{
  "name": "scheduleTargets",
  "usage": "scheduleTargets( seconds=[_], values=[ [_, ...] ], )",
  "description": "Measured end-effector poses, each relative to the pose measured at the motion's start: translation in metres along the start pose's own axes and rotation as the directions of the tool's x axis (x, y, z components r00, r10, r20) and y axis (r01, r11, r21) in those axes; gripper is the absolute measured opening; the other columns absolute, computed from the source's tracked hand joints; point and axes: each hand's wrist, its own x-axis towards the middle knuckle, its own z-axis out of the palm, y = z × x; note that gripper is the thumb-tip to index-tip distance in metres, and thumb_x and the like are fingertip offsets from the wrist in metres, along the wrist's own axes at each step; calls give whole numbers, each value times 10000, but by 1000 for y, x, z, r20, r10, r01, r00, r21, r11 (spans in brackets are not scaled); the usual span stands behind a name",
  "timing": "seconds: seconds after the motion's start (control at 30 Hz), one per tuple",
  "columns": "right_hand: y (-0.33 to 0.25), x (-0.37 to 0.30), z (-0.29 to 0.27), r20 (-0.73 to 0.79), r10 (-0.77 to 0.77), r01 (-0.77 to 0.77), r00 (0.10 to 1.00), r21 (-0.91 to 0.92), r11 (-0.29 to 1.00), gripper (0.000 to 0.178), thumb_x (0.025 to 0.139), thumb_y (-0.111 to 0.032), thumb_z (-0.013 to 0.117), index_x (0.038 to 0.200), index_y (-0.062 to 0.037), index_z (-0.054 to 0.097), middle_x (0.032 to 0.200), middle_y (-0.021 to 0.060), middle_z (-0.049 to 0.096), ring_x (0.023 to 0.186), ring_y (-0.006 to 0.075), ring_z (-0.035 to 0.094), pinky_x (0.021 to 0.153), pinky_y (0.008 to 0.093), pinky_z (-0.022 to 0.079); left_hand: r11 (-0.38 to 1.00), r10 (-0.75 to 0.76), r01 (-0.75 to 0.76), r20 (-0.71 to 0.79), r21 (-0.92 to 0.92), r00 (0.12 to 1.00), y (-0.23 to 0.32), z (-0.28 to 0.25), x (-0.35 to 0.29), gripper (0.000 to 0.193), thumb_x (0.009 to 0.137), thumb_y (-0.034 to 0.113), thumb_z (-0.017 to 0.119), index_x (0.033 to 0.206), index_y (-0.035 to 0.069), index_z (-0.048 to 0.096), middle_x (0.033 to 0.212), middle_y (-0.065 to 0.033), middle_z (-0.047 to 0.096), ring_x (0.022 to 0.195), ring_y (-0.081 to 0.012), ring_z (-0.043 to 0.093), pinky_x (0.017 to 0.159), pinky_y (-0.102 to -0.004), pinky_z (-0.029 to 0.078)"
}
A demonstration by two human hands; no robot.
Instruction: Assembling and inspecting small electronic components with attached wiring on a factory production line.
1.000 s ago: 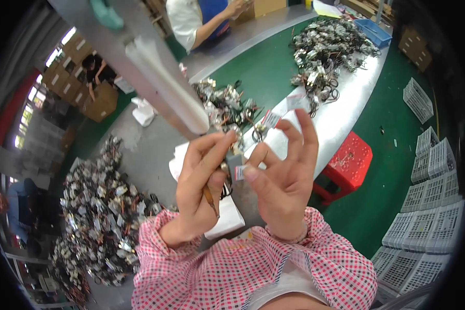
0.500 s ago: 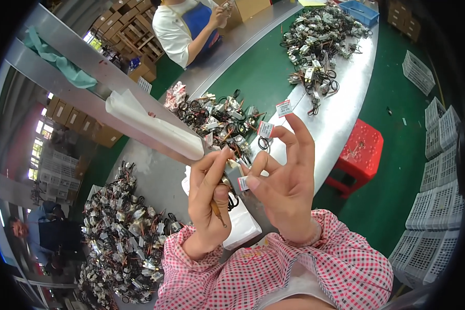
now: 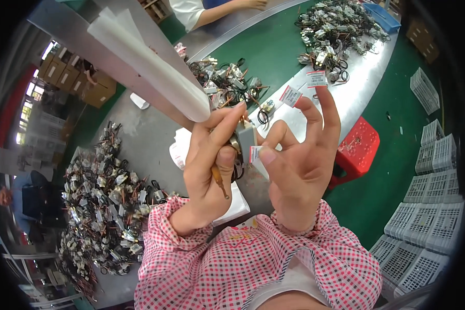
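My left hand (image 3: 210, 165) is closed around a small metal device (image 3: 247, 135) with a thin copper-coloured tube (image 3: 219, 181), whose end sticks out below the fingers. Part of the device is covered by the fingers. Close beside it, my right hand (image 3: 302, 173) pinches a small red-and-white label (image 3: 255, 154) between thumb and a bent finger, near the device's face. Two more such labels cling to raised fingertips of that hand: one label (image 3: 290, 96) on a middle fingertip, another label (image 3: 316, 79) on the outermost.
Piles of similar wired devices lie at the left (image 3: 106, 201), beyond my hands (image 3: 227, 82) and at the far right (image 3: 333, 31). A white roll (image 3: 155, 67) rests along a metal beam. A red stool (image 3: 359, 147) and grey crates (image 3: 429, 206) stand right. A co-worker's arm (image 3: 222, 13) shows at the back.
Both hands have risen in the picture, the right one also shifting rightward. The device in my left hand now shows more of its grey face. The co-worker's arm has reached rightward.
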Motion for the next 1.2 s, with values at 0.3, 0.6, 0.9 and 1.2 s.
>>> scheduleTargets(
  seconds=[0.3,0.6,0.9,1.2],
  values=[
    [3,0,-1,-67,-70,61,995,-122,991,839,671,102,621,1367,-9,167,1265,174,272,692,149,534,674,249,479,1000,-12,12,12,-13,1000,-1,4,0,366,940,218,417,1211,-9,513,1099,-165,498,797,-159,482,679,-246,394],
    [2,1,-4,-27,-85,80,996,-159,984,851,681,119,615,1373,-17,139,1287,170,249,715,146,524,701,251,459,999,37,-37,7,13,999,-3,7,1,366,935,211,422,1197,-29,513,1109,-194,496,933,-239,510,790,-303,401],
    [1,0,-2,-6,-68,66,998,-137,988,851,685,123,611,1375,-26,136,1275,158,260,717,147,509,699,242,449,1000,28,-28,12,3,1000,-1,4,0,364,934,206,424,1200,-29,510,1124,-198,490,957,-242,510,808,-307,402],
    [2,-1,-2,4,-90,89,996,-155,984,845,691,122,609,1374,-36,138,1275,143,256,737,147,507,695,238,448,1000,24,-24,4,-21,1000,-2,5,0,367,937,206,416,1204,-29,505,1122,-204,485,961,-251,509,809,-307,402]
  ],
)
